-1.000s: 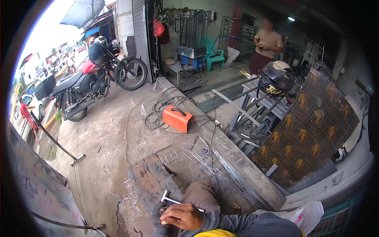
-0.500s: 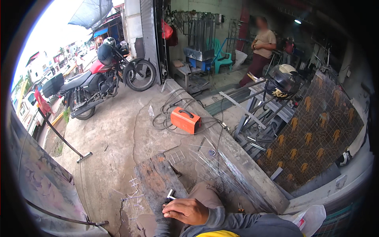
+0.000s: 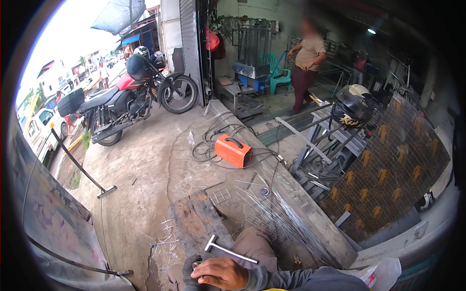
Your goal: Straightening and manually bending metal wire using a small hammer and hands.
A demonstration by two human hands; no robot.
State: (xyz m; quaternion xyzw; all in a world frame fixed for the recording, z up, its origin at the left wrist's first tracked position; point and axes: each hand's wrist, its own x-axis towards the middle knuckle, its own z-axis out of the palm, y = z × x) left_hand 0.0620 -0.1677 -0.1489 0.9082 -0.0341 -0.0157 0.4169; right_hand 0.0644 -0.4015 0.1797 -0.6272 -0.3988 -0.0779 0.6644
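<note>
Low in front of me, my bare right hand (image 3: 221,273) lies over my left hand (image 3: 191,272), its fingers bent and pressed together. Whatever is between them is hidden. A dark grey glove covers my left hand, and its fingers are mostly out of sight. Just above them a T-shaped metal hammer (image 3: 233,250) lies slanted, apart from my fingers. Its head is over the near part of a worn wooden board (image 3: 196,218), and its handle reaches across my trouser leg. Short cut metal rods (image 3: 167,240) are scattered left of the board.
Long thin rods (image 3: 286,218) lie along a concrete curb (image 3: 310,213) to the right, with pliers (image 3: 297,260) nearer me. A small wire grid (image 3: 220,195) and an orange welding machine (image 3: 233,150) with cables are ahead. Beyond stand a motorcycle (image 3: 126,104) and a person (image 3: 309,63).
My hands have shifted slightly left and down, and the hammer shows in full, its handle no longer behind my right hand. The person at the back has spread their arms. My view has tilted slightly.
</note>
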